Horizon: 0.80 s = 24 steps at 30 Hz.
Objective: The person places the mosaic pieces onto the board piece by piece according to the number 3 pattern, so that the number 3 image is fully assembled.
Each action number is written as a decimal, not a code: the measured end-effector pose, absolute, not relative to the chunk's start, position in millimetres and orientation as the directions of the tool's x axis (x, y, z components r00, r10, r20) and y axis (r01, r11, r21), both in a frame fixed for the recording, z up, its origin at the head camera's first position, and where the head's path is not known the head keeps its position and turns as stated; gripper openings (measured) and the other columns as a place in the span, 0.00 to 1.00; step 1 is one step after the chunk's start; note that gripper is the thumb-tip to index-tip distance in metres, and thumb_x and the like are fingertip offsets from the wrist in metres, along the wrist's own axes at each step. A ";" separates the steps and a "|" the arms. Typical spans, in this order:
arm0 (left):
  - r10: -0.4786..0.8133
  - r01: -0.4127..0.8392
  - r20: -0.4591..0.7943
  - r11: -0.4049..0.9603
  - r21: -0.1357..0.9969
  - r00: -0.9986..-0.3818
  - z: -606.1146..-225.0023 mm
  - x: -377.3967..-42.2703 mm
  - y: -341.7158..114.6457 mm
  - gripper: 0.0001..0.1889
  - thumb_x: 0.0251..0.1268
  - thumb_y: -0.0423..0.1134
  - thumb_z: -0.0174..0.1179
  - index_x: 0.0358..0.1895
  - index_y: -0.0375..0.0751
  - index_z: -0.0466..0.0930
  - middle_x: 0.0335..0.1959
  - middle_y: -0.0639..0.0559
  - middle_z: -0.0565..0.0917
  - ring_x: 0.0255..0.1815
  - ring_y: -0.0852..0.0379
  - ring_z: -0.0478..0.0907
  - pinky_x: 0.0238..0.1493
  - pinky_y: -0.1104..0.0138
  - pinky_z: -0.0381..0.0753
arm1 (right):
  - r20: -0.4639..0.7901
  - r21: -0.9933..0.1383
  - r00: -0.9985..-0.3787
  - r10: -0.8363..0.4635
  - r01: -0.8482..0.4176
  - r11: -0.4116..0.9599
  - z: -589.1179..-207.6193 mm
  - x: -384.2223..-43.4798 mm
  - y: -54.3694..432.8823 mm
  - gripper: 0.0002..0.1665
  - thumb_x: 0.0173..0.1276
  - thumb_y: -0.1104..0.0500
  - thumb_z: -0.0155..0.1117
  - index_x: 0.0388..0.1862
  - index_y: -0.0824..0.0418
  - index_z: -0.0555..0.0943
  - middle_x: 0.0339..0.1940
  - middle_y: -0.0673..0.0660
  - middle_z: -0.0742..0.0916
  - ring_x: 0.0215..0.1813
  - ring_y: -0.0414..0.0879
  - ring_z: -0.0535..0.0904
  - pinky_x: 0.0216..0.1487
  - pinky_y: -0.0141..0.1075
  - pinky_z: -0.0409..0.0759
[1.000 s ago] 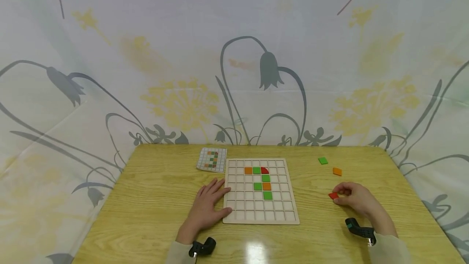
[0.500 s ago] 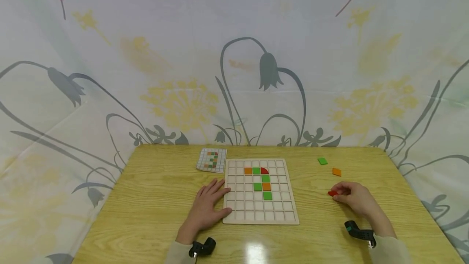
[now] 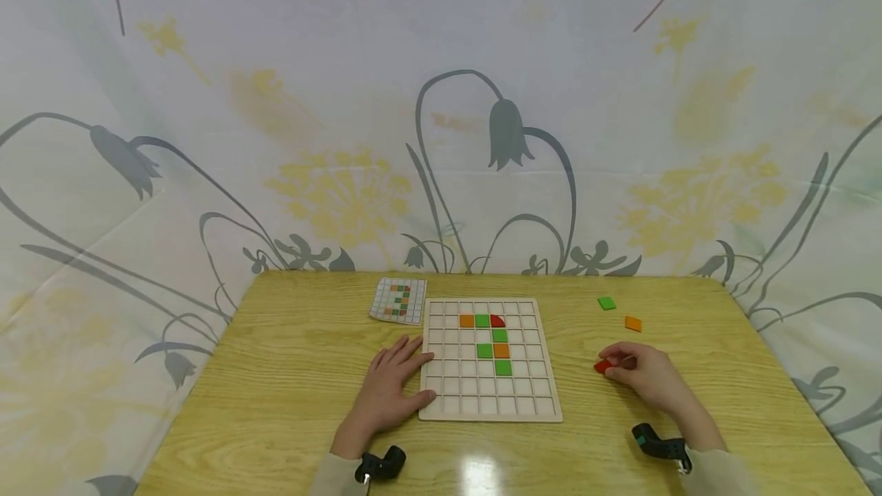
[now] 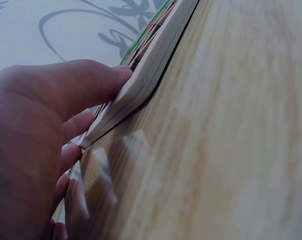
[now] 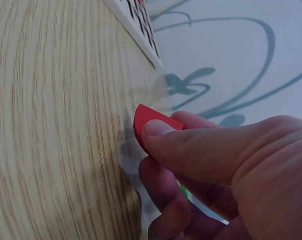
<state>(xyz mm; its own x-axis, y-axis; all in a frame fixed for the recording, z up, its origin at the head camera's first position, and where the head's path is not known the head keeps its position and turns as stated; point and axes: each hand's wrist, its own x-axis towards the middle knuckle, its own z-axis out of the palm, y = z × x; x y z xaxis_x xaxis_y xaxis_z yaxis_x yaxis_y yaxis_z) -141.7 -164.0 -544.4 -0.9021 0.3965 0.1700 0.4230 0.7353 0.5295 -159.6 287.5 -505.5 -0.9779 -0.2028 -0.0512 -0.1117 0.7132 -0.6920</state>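
Note:
A pale wooden grid board (image 3: 469,385) lies in the middle of the table. My left hand (image 3: 389,390) rests at its left side, fingers spread and thumb (image 4: 98,82) on the rim. To the right of the board, my right hand (image 3: 648,377) pinches a red quarter-circle tile (image 5: 153,116) between thumb and fingers, just above the table. Set in the board's cells are several green and orange square tiles, such as a green tile (image 3: 504,367) and an orange tile (image 3: 501,350), plus a red rounded tile (image 3: 498,321) at the upper end.
Behind the board's left corner lies a pattern card (image 3: 398,301) with a printed grid of coloured squares. A loose green tile (image 3: 606,303) and a loose orange tile (image 3: 633,324) lie at the right. A flowered cloth (image 3: 344,98) hangs behind the table.
My right hand has moved left toward the board, carrying the red tile with it. The left hand and the board stay where they were.

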 end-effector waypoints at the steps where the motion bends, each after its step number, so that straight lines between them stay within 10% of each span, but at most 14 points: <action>1: 0.397 0.423 0.169 0.736 0.528 -0.902 -544.9 -141.8 -164.0 0.31 0.62 0.58 0.61 0.68 0.52 0.76 0.77 0.51 0.64 0.78 0.45 0.53 0.71 0.38 0.50 | -0.043 -0.695 -0.977 -0.209 -0.121 0.709 -505.6 -159.2 284.7 0.13 0.64 0.64 0.70 0.47 0.64 0.85 0.39 0.53 0.86 0.39 0.45 0.81 0.38 0.34 0.79; 24: 0.399 0.424 0.167 0.741 0.521 -0.902 -546.6 -142.5 -164.4 0.32 0.62 0.59 0.61 0.69 0.52 0.75 0.77 0.52 0.63 0.79 0.46 0.52 0.72 0.39 0.50 | 0.037 -0.754 -0.925 -0.378 -0.274 0.596 -510.1 -160.1 202.7 0.07 0.65 0.63 0.70 0.41 0.58 0.89 0.40 0.50 0.88 0.40 0.43 0.82 0.39 0.34 0.81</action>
<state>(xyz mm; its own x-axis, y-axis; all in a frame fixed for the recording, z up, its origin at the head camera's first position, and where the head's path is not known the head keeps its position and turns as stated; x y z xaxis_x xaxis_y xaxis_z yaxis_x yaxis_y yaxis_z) -142.5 -164.4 -546.6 -0.9018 0.3985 0.1672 0.4240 0.7410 0.5208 -160.1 202.7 -510.1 -0.9251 -0.3780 0.0374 -0.2742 0.5964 -0.7544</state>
